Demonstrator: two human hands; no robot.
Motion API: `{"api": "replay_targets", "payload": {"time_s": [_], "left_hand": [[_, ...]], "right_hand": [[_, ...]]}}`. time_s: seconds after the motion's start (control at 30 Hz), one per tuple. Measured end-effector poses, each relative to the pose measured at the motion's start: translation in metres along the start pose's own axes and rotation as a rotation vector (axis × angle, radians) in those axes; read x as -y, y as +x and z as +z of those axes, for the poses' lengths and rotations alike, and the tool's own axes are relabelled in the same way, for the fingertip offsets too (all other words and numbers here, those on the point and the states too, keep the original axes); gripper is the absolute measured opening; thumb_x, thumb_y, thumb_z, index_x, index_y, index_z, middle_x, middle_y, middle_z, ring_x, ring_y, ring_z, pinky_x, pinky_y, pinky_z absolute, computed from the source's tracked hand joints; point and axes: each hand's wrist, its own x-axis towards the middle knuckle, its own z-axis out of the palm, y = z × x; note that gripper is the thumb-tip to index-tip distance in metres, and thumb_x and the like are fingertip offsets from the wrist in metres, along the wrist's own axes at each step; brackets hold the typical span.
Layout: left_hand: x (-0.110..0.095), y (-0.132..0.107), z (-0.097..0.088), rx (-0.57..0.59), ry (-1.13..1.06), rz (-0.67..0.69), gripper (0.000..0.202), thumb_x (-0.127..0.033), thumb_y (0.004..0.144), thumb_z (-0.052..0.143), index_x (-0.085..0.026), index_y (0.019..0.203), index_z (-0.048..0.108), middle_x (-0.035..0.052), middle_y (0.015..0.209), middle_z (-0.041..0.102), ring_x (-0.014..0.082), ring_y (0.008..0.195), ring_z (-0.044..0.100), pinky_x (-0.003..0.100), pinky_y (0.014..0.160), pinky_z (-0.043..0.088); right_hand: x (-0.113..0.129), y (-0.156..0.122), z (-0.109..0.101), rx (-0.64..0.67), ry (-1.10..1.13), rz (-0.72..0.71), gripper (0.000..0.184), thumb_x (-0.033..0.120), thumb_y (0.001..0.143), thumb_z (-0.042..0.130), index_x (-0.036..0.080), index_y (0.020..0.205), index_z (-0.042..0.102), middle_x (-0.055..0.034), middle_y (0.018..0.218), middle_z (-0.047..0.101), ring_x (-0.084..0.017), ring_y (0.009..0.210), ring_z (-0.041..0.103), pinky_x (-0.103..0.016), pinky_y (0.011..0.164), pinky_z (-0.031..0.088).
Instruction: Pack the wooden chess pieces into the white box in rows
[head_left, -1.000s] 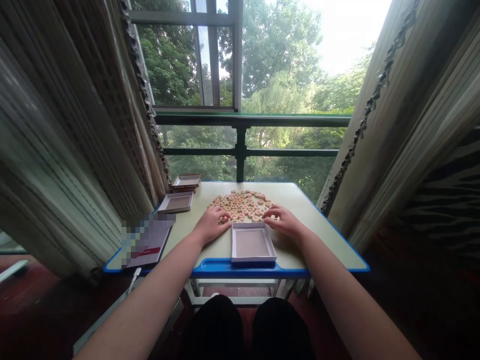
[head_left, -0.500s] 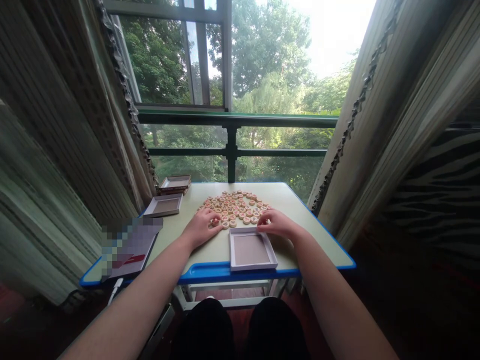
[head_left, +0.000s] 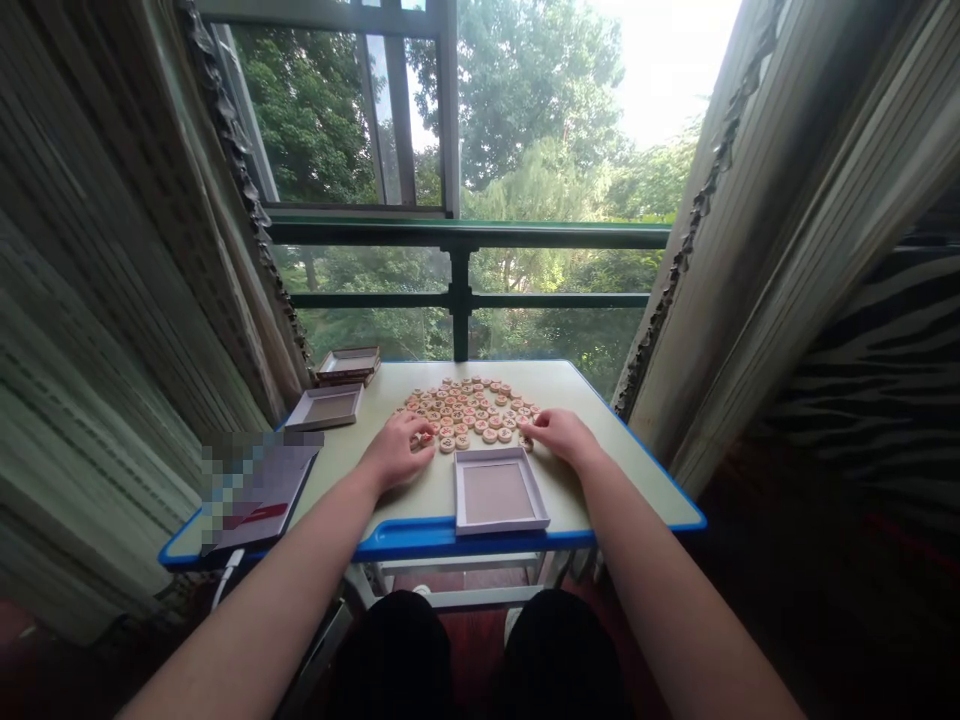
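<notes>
Round wooden Chinese chess pieces (head_left: 469, 408) with red and dark characters lie in a loose heap on the table. My left hand (head_left: 396, 452) is at the heap's near left edge, its fingers curled around a chess piece (head_left: 427, 438) that is partly hidden. At the near right edge, my right hand (head_left: 564, 438) has its fingertips closed on another piece (head_left: 527, 443), mostly covered by them. Between my forearms, at the table's front, sits a shallow white box half (head_left: 545, 520) with a bare grey-brown inside.
The pale table top (head_left: 637, 490) has a blue rim. A second shallow white box (head_left: 324, 408) and stacked brown-edged box parts (head_left: 349, 366) stand at the back left. A flat purple-grey item (head_left: 262, 500) and a white cable (head_left: 227, 578) are at the left edge. Curtains (head_left: 720, 250) flank the window.
My right hand has moved off the white box's far edge, slightly right, to a piece beside the heap. My left hand has shifted slightly left with its piece. The view has tilted slightly.
</notes>
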Motion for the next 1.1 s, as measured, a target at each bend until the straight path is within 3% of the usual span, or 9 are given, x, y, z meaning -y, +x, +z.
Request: {"api": "replay_targets", "payload": {"time_s": [0.3,0.53,0.73,0.87,1.1], "left_hand": [[0.0012,0.0001,0.0006,0.007,0.015,-0.022,0.018,-0.03,0.07,0.056,-0.02,0.083,0.064,0.0052,0.093,0.061,0.0238,0.097,0.053,0.038,0.091,0.043],[0.0016,0.0005,0.0001,0.014,0.022,-0.027,0.017,-0.031,0.071,0.055,-0.02,0.081,0.063,0.0053,0.093,0.061,0.0235,0.096,0.054,0.038,0.09,0.044],[0.003,0.0004,0.0011,0.01,0.024,-0.022,0.017,-0.031,0.071,0.056,-0.02,0.081,0.063,0.0053,0.091,0.06,0.023,0.094,0.054,0.037,0.089,0.044],[0.0026,0.0005,0.0005,0.002,0.014,-0.035,0.018,-0.031,0.071,0.055,-0.02,0.082,0.064,0.0054,0.093,0.06,0.0233,0.097,0.054,0.037,0.091,0.043],[0.004,0.0008,0.0016,0.011,0.02,-0.028,0.016,-0.031,0.071,0.055,-0.02,0.08,0.063,0.0051,0.091,0.06,0.0226,0.094,0.055,0.037,0.089,0.044]], "right_hand": [[-0.0011,0.0038,0.0048,-0.083,0.139,-0.169,0.012,0.023,0.068,0.062,0.019,0.079,0.064,-0.0024,0.082,0.065,-0.014,0.073,0.056,-0.023,0.064,0.041],[-0.0009,0.0034,0.0037,-0.042,0.114,-0.199,0.025,0.006,0.066,0.049,0.019,0.075,0.069,-0.0044,0.09,0.063,-0.015,0.081,0.056,-0.022,0.074,0.042],[-0.0024,0.0034,0.002,-0.042,0.121,-0.207,0.027,0.011,0.067,0.049,0.017,0.084,0.07,-0.0065,0.093,0.063,-0.018,0.086,0.057,-0.025,0.079,0.042],[-0.0004,0.0008,0.0019,0.026,0.167,-0.264,0.021,0.018,0.07,0.053,0.018,0.082,0.07,-0.005,0.092,0.065,-0.017,0.085,0.057,-0.024,0.077,0.043],[-0.0012,0.0002,0.0015,0.115,0.181,-0.321,0.025,0.019,0.065,0.059,0.02,0.087,0.071,-0.0034,0.094,0.064,-0.017,0.08,0.057,-0.024,0.074,0.044]]}}
